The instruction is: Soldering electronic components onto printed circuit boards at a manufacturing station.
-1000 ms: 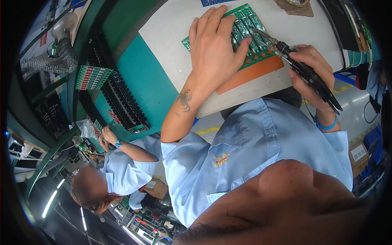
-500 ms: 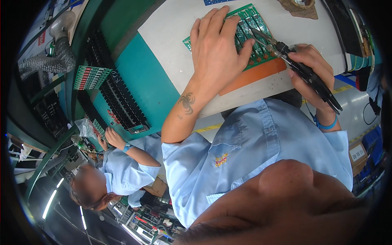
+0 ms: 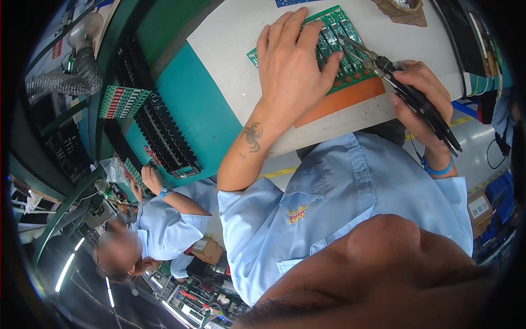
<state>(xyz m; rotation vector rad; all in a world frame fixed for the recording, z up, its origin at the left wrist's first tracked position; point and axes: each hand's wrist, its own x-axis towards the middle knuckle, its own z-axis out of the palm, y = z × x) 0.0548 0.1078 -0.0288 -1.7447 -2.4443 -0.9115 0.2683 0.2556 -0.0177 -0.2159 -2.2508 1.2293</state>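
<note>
My left hand (image 3: 291,63) lies flat, fingers spread, pressing down on a green circuit board (image 3: 338,38) that rests on an orange mat (image 3: 342,103) on the white table. My right hand (image 3: 419,96) grips a black soldering iron (image 3: 411,93) like a pen. Its metal tip touches the board just right of my left fingertips. A blue band circles my right wrist.
A black slotted rack (image 3: 164,137) with green boards stands on the teal bench at the left. A co-worker in a light blue shirt (image 3: 156,219) reaches toward it. A grey ribbed hose (image 3: 66,79) hangs far left. A brown woven dish (image 3: 402,8) sits at the table's far edge.
My left hand has stayed flat on the board. The iron's tip has shifted slightly along the board's right side. The co-worker's arm has moved a little near the rack.
</note>
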